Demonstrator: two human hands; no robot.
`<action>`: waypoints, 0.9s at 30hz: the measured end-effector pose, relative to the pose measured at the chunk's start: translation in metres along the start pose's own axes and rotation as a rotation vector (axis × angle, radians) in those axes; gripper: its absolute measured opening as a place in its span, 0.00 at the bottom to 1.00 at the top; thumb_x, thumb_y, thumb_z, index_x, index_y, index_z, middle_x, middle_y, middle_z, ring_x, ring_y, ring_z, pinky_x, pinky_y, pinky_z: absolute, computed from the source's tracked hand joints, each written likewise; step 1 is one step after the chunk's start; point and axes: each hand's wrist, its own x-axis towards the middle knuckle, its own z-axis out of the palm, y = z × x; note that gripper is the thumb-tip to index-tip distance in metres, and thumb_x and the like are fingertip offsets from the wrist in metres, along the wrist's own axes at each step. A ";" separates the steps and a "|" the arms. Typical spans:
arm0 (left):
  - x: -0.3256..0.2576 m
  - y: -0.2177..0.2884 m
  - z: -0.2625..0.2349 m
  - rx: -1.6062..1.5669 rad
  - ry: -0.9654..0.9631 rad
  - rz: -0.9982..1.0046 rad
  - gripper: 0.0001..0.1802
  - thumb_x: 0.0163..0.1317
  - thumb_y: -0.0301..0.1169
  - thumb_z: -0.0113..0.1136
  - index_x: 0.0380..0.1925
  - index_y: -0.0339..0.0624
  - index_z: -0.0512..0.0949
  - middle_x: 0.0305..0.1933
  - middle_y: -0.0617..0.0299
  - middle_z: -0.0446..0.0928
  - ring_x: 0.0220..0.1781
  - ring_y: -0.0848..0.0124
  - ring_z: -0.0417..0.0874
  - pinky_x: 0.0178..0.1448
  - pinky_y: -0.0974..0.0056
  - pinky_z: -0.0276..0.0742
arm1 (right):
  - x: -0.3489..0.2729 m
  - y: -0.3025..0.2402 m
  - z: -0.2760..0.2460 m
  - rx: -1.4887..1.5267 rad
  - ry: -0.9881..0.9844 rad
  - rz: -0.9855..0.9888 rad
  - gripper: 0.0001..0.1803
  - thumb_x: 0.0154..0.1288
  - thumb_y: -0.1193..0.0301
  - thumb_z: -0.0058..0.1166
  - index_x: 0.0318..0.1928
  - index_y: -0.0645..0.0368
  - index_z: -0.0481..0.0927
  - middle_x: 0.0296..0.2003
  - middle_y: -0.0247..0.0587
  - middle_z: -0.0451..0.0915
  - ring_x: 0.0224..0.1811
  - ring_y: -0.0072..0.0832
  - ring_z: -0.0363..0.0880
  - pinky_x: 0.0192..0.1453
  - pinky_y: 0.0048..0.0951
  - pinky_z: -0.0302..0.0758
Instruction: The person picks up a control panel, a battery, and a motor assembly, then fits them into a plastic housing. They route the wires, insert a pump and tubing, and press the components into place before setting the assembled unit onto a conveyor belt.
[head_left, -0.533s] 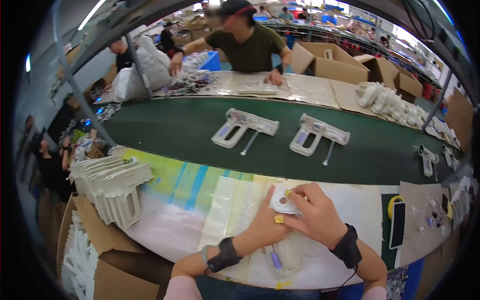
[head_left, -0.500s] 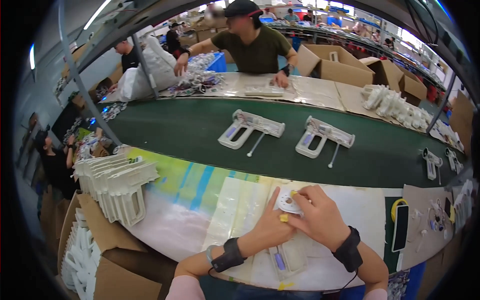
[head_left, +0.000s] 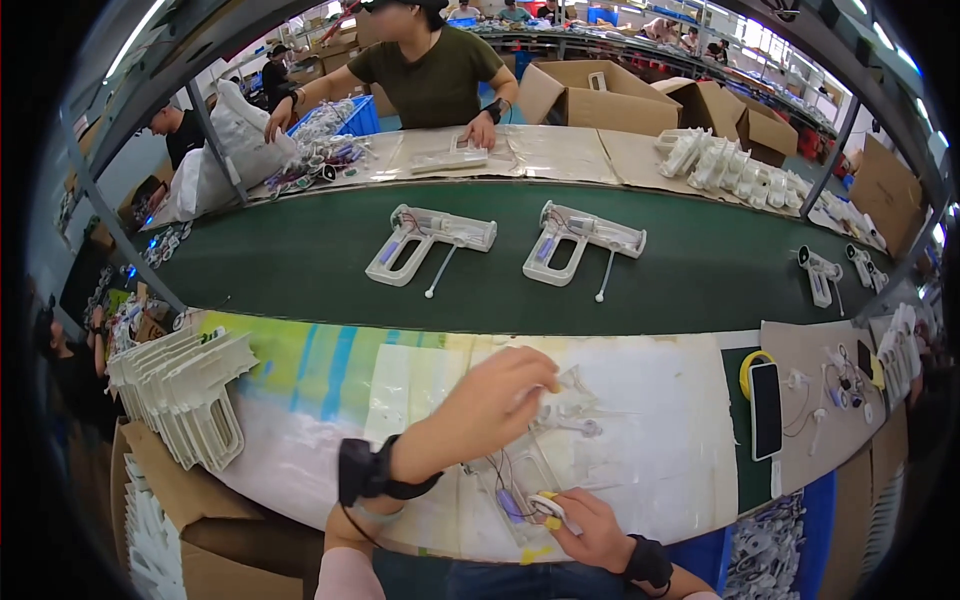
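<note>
My right hand (head_left: 592, 528) grips a white round plastic piece (head_left: 561, 512) at its edge, with yellow covering on the fingertips. Beside it lies a pale gun-shaped housing half (head_left: 545, 470), with thin wires and a purple cylinder (head_left: 510, 505) inside. My left hand (head_left: 497, 400) hovers over the housing's far end, fingers curved and apart, a yellow cover on one fingertip. Nothing shows in it. Just beyond it lie small translucent plastic parts (head_left: 585, 425), partly hidden by the hand.
A green conveyor belt (head_left: 330, 250) carries several gun-shaped assemblies (head_left: 585, 240). Stacked white housings (head_left: 185, 390) stand left, above a carton (head_left: 215, 500). A phone (head_left: 766, 410) and yellow tape roll (head_left: 750, 372) lie right. Across the belt a person (head_left: 425, 70) handles a white part.
My hands have parted: the right brought the round piece down beside the purple cylinder, while the left let go and moved over the translucent parts. The view has shifted right.
</note>
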 end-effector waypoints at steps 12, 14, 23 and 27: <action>0.032 -0.005 0.044 0.724 -0.529 0.052 0.12 0.49 0.30 0.63 0.35 0.39 0.77 0.39 0.54 0.78 0.43 0.59 0.79 0.50 0.54 0.70 | 0.000 0.014 0.002 0.030 -0.004 0.133 0.16 0.59 0.78 0.63 0.48 0.67 0.80 0.33 0.46 0.79 0.24 0.33 0.78 0.29 0.28 0.76; 0.023 -0.018 0.052 0.627 -0.318 0.186 0.14 0.49 0.31 0.64 0.36 0.39 0.77 0.39 0.54 0.77 0.41 0.58 0.79 0.51 0.54 0.70 | 0.003 0.012 0.000 0.049 -0.010 0.159 0.16 0.59 0.77 0.62 0.48 0.67 0.79 0.33 0.46 0.79 0.24 0.33 0.78 0.28 0.28 0.76; 0.019 -0.014 0.034 0.014 -0.014 -0.287 0.09 0.57 0.26 0.60 0.38 0.38 0.75 0.33 0.56 0.77 0.30 0.67 0.80 0.40 0.63 0.78 | 0.012 0.014 -0.010 0.192 -0.057 0.247 0.15 0.61 0.79 0.59 0.50 0.68 0.79 0.34 0.48 0.78 0.28 0.36 0.79 0.32 0.29 0.76; 0.007 -0.033 0.030 -0.647 0.285 -0.431 0.07 0.63 0.25 0.58 0.41 0.38 0.76 0.32 0.61 0.78 0.26 0.76 0.76 0.30 0.69 0.75 | 0.012 0.017 -0.013 0.415 -0.061 0.315 0.13 0.65 0.80 0.56 0.49 0.70 0.78 0.35 0.46 0.79 0.31 0.32 0.83 0.36 0.26 0.81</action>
